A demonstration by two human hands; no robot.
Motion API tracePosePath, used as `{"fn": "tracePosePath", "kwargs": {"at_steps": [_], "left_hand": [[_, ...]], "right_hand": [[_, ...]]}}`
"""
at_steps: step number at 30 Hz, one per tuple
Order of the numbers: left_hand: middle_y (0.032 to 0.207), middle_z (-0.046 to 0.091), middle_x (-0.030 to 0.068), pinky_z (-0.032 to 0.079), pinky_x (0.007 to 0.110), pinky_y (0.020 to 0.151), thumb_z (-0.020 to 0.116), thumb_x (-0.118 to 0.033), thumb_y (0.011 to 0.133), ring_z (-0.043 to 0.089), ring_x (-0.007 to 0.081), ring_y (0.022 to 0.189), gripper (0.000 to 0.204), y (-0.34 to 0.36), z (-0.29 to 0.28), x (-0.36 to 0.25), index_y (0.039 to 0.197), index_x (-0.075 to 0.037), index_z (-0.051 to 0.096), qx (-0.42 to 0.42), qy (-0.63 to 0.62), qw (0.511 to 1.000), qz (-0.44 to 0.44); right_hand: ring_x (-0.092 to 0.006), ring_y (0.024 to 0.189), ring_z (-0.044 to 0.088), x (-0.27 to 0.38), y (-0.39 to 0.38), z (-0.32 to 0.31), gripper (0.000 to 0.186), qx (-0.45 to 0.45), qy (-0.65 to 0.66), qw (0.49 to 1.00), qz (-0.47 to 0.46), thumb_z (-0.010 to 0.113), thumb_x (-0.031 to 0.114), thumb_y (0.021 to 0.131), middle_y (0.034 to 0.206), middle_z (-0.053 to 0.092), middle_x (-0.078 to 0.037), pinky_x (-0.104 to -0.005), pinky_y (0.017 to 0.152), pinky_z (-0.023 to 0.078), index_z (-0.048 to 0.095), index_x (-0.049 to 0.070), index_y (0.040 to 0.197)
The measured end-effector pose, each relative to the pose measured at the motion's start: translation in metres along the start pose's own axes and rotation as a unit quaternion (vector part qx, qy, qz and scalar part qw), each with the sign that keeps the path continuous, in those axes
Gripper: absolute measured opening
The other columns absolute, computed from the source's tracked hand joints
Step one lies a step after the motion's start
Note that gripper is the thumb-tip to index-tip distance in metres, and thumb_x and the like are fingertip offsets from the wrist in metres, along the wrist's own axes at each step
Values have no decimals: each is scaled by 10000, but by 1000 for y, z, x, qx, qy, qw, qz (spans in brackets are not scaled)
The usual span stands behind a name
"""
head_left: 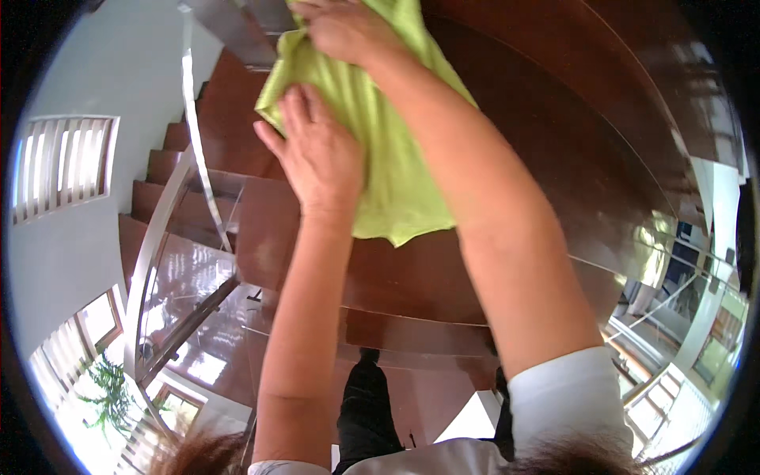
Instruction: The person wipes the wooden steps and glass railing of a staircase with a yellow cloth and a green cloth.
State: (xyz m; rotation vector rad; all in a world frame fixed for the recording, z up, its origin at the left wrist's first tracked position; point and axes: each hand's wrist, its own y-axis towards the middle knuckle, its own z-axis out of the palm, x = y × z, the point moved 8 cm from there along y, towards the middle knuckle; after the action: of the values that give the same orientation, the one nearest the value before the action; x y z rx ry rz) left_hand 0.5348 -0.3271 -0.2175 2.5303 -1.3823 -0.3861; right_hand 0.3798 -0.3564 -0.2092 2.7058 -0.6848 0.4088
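A yellow-green cloth [396, 174] lies spread over a dark brown, glossy stair step, its lower edge hanging in a loose point. My left hand [321, 154] rests flat on the cloth's left part, fingers stretched and thumb apart. Farther up, my right hand [348, 32] reaches across to the left and presses on the cloth near the top edge of the view. Its fingers look stretched out, though slightly smeared and partly cut off. The cloth's far end runs out of view.
Brown stairs [178, 166] climb at the left beside a curved metal handrail [190, 87]. A glass panel [186, 277] stands below it. My dark-trousered leg [368, 404] is under me. At lower left are a green plant [111, 392] and bright windows; more railing [665, 301] is at right.
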Motion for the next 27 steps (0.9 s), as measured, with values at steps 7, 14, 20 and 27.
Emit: {"fn": "tracePosePath", "kwargs": {"at_steps": [7, 14, 20, 27], "left_hand": [[1414, 417, 161, 155, 611, 1092, 416, -348, 954, 386, 284, 1324, 526, 1, 14, -16, 1358, -12, 422, 38, 36, 998, -16], [1406, 318, 349, 237, 565, 1087, 385, -500, 940, 314, 451, 1326, 770, -74, -6, -146, 1354, 146, 317, 25, 47, 997, 49], [1433, 274, 356, 192, 540, 1121, 368, -516, 943, 268, 478, 1348, 798, -146, -16, -332, 1363, 159, 296, 71, 5, 990, 123], [1465, 225, 344, 135, 531, 1141, 355, -513, 932, 209, 469, 1379, 791, -239, -21, -536, 1380, 137, 302, 129, -27, 965, 226]], "right_hand": [[-166, 1323, 397, -25, -12, 9, 418, -78, -68, 991, 85, 384, 234, 910, 1391, 486, -21, -385, 1086, 291, 545, 133, 1283], [-198, 1275, 438, -81, -161, -81, 439, -134, -41, 986, 90, 498, 369, 881, 1301, 546, -48, -374, 1065, 294, 566, 126, 1240], [-154, 1300, 413, -183, -328, -166, 480, -102, -95, 985, 100, 463, 380, 919, 1405, 469, -2, -349, 1102, 262, 484, 160, 1345], [-163, 1307, 413, -297, -520, -252, 460, -59, -155, 971, 174, 412, 381, 953, 1436, 432, 12, -384, 1108, 267, 446, 199, 1374]]}}
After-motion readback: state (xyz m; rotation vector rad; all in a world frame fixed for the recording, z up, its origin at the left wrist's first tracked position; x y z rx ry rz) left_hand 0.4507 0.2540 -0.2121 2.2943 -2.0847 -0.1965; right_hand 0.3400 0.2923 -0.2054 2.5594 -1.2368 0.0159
